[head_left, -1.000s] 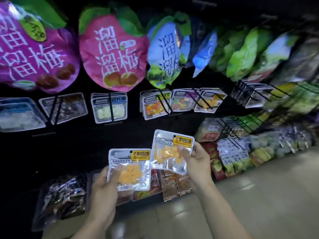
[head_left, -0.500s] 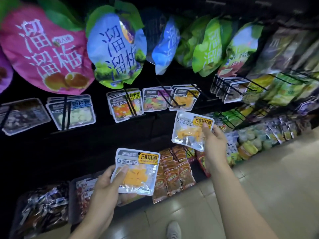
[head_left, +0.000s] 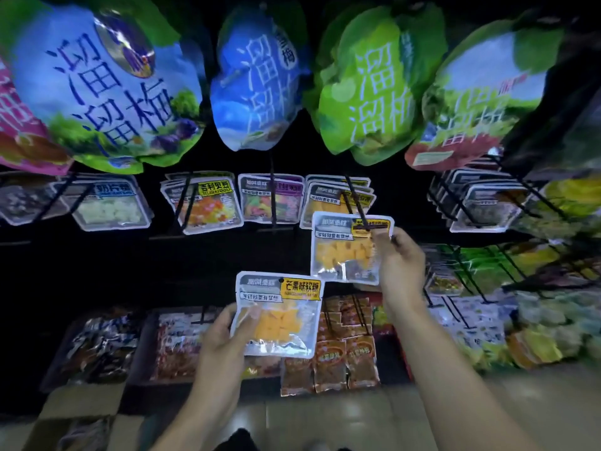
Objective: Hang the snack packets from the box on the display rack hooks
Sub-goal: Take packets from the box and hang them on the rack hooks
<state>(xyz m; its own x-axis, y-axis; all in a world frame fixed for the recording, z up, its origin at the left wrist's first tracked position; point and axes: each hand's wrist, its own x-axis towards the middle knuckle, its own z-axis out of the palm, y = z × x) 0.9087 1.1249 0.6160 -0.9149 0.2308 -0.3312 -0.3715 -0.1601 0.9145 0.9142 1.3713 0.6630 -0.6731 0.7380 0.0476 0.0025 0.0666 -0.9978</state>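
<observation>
Below the hanging bags, my left hand (head_left: 224, 340) grips one mango packet (head_left: 279, 315) by its left edge, thumb across the front. Further right, my right hand (head_left: 401, 271) pinches a second packet (head_left: 346, 247) against a hook (head_left: 356, 203).

"芒果味软糖" shows on the yellow label of the lower mango packet (head_left: 278, 315); "溜溜梅" runs down the blue hanging bag (head_left: 97, 86) and green hanging bag (head_left: 374, 83).

You see clear, silver-edged packets (head_left: 278, 315) with yellow labels and orange sweets, beneath blue (head_left: 257, 83) and green bags (head_left: 374, 83) on the black rack (head_left: 97, 262).
</observation>
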